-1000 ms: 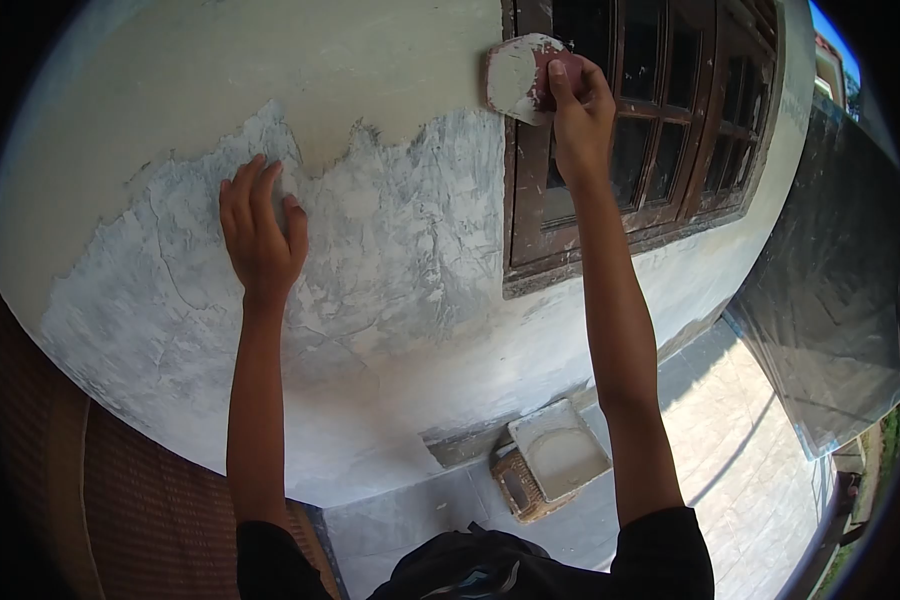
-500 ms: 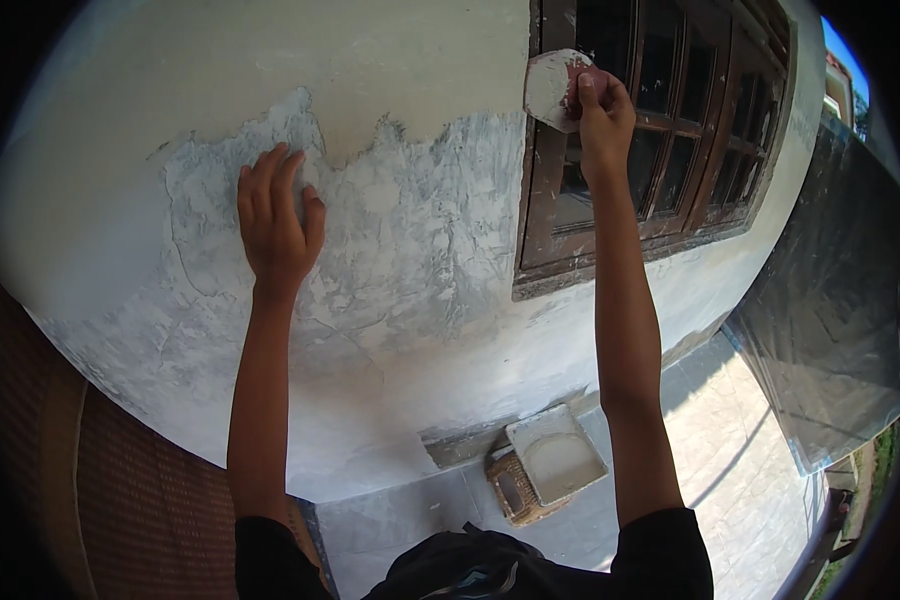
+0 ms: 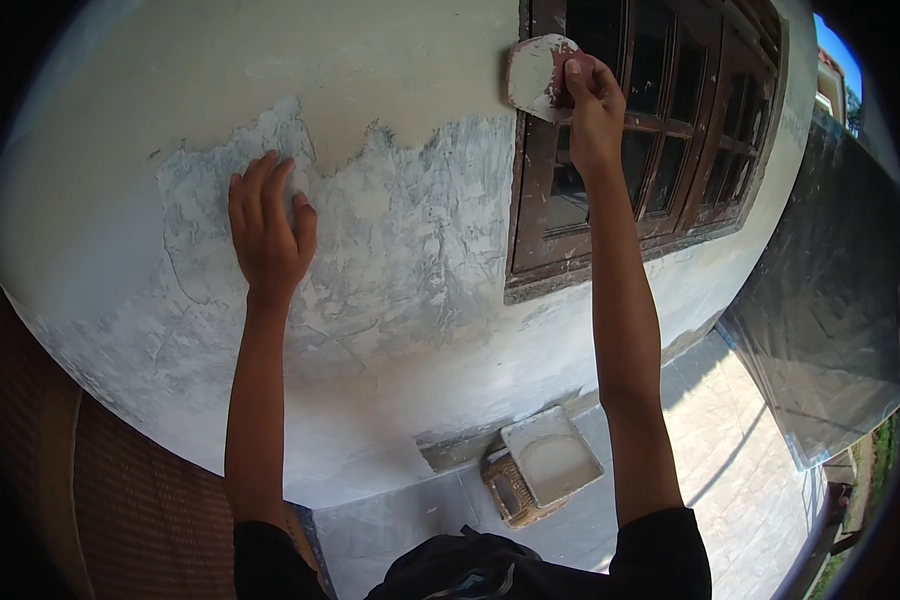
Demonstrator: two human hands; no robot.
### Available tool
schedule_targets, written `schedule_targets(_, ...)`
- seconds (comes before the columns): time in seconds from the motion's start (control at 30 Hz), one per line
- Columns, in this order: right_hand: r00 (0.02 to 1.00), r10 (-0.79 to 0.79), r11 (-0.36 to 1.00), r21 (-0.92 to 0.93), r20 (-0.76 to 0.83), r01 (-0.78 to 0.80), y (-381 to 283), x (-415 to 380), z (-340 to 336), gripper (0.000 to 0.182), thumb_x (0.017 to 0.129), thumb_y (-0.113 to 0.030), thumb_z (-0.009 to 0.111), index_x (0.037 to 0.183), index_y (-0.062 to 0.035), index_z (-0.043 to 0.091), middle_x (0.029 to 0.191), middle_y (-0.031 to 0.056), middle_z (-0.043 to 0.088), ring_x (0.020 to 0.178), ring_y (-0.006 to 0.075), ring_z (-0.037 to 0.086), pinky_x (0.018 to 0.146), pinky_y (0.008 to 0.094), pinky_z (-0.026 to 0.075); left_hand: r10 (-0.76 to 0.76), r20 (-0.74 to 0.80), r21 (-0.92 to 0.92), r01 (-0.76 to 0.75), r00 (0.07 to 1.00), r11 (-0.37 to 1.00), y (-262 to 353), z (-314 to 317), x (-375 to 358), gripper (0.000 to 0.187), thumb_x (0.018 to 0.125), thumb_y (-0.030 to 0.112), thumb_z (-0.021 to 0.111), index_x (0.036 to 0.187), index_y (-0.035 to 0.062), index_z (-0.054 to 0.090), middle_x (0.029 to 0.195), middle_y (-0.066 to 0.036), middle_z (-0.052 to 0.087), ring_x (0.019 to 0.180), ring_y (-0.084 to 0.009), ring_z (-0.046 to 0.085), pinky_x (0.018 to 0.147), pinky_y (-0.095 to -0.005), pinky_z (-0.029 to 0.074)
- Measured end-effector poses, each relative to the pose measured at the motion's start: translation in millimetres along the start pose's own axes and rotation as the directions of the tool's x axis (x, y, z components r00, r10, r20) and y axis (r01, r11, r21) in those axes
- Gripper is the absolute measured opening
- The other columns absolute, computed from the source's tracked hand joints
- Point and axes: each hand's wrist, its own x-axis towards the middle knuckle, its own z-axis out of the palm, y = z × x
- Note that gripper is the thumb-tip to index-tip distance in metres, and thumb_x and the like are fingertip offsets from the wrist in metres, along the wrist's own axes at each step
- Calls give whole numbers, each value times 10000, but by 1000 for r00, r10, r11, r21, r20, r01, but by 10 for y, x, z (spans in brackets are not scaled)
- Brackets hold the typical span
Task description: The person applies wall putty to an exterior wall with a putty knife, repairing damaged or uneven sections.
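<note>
My right hand [image 3: 597,115] grips a reddish scraper [image 3: 542,77] whose face is smeared with white paste. The scraper is at the left edge of the brown window frame [image 3: 530,225], partly over the wall. My left hand [image 3: 272,225] holds nothing, its fingers apart, at the patched grey-white area of the wall [image 3: 400,220]. Whether its fingertips press on the wall is hard to tell. Above the patch the wall is cream, with a ragged border between the two.
Below, a square tray of white paste [image 3: 553,458] rests on a woven basket [image 3: 510,500] on the tiled floor [image 3: 390,535]. A dark sheet [image 3: 820,300] leans at the right. Brown woven material [image 3: 150,490] lies at the lower left.
My right hand has moved slightly left with the scraper, which now overlaps the wall beside the window. My left hand has shifted a little in view, along with the whole scene.
</note>
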Motion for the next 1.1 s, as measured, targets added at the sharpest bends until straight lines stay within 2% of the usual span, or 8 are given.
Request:
schedule_targets(0.1, 1000, 12, 976, -216, 11, -10, 116, -12, -18, 308, 939, -207, 707, 1153, -6, 615, 992, 40, 671, 902, 100, 606, 819, 245, 482, 0, 5, 5, 0, 1000, 1000, -11, -3, -6, 413, 897, 108, 568, 1308, 74, 538, 1370, -113, 517, 1295, -295, 476, 1138, -537, 308)
schedule_targets(0.3, 999, -41, 993, -113, -2, 41, -22, -124, -26, 308, 951, -236, 695, 1161, -20, 629, 1000, 21, 673, 883, 80, 599, 791, 234, 476, -5, 9, 3, 5, 1000, 1000, 1, -2, -9, 408, 903, 111, 564, 1309, 78, 537, 1373, -113, 515, 1300, -291, 473, 1140, -533, 308)
schedule_targets(0.37, 998, -39, 941, -334, 49, 53, -49, -189, 55, 320, 939, -211, 700, 1149, 13, 612, 972, 58, 671, 902, 109, 614, 824, 260, 491, 0, 5, 22, 0, 1000, 1000, -7, -6, -7, 405, 906, 111, 562, 1309, 78, 536, 1376, -111, 512, 1299, -290, 474, 1140, -535, 308)
schedule_targets(0.53, 994, 11, 982, -187, -109, -31, -70, -155, -103, 317, 946, -216, 688, 1147, 18, 612, 984, 70, 678, 884, 126, 620, 814, 273, 497, -5, 12, 11, 5, 1000, 1000, -21, -16, -14, 405, 912, 114, 559, 1314, 81, 534, 1379, -110, 509, 1302, -290, 472, 1140, -537, 307)
schedule_targets(0.67, 999, -35, 917, -396, 21, 40, 27, -258, 52, 314, 949, -215, 682, 1156, 10, 613, 987, 74, 686, 872, 120, 629, 790, 269, 511, 0, 12, 13, 0, 1000, 1000, -25, -1, -17, 403, 914, 119, 555, 1315, 84, 534, 1377, -110, 512, 1304, -289, 469, 1141, -535, 307)
schedule_targets(0.8, 993, -14, 972, -236, -120, -15, -14, -189, -140, 293, 950, -207, 681, 1137, 8, 613, 977, 58, 686, 872, 109, 625, 776, 259, 509, 3, 5, 12, -4, 1000, 1000, -26, -3, -8, 404, 913, 121, 555, 1315, 84, 534, 1375, -109, 513, 1302, -290, 471, 1142, -532, 307)
schedule_targets(0.9, 997, -59, 976, -212, -47, 48, -79, -221, -28, 285, 951, -202, 681, 1134, 6, 614, 991, 57, 684, 880, 106, 627, 780, 258, 507, 9, -5, 18, -9, 1000, 1000, -17, 5, 2, 408, 909, 121, 558, 1315, 85, 535, 1375, -110, 513, 1300, -291, 473, 1142, -530, 307)
schedule_targets(1.1, 997, -50, 934, -357, -58, 26, -49, -220, -60, 300, 945, -203, 685, 1139, 14, 613, 993, 82, 686, 891, 125, 635, 812, 262, 504, 1, 2, 13, -1, 1000, 1000, -16, -11, -13, 417, 900, 108, 566, 1315, 90, 535, 1376, -107, 512, 1302, -287, 469, 1144, -530, 305)
